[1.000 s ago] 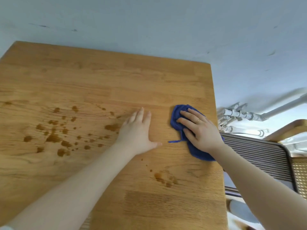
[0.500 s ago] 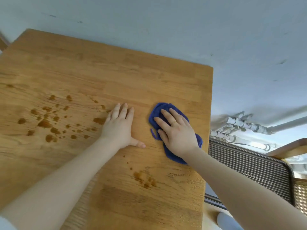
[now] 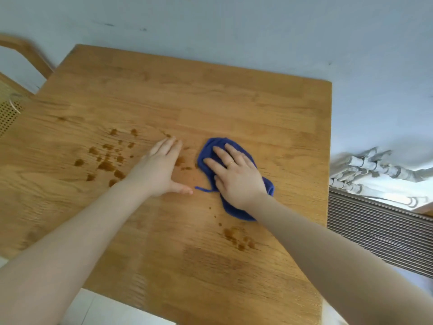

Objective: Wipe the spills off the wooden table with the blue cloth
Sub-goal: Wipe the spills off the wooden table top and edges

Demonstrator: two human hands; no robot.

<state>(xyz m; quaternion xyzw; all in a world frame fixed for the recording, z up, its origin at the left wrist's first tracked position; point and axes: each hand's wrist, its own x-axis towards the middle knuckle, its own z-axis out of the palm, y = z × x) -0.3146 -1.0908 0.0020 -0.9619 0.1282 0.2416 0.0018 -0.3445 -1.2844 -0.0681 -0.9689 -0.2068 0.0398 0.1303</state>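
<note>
The blue cloth [image 3: 236, 213] lies bunched on the wooden table [image 3: 210, 95], right of centre. My right hand [image 3: 234, 174] presses flat on it, fingers straight, covering its middle. My left hand [image 3: 159, 167] rests flat on the bare wood just left of the cloth. A wide patch of brown spill drops [image 3: 107, 158] spreads left of my left hand, and some drops lie partly under it. A few small drops [image 3: 185, 164] sit between my hands. A second brown spill [image 3: 239, 239] sits nearer me, below the cloth.
A wooden chair with a cane seat [image 3: 9, 106] stands at the table's left side. Right of the table are a ribbed grey radiator [image 3: 379, 228] and white pipes [image 3: 375, 167]. A pale wall [image 3: 234, 26] runs behind the table's far edge.
My right hand has slid the cloth leftward across the table, closing the gap to my left hand. My left hand stays flat in about the same spot. The view has shifted to the left.
</note>
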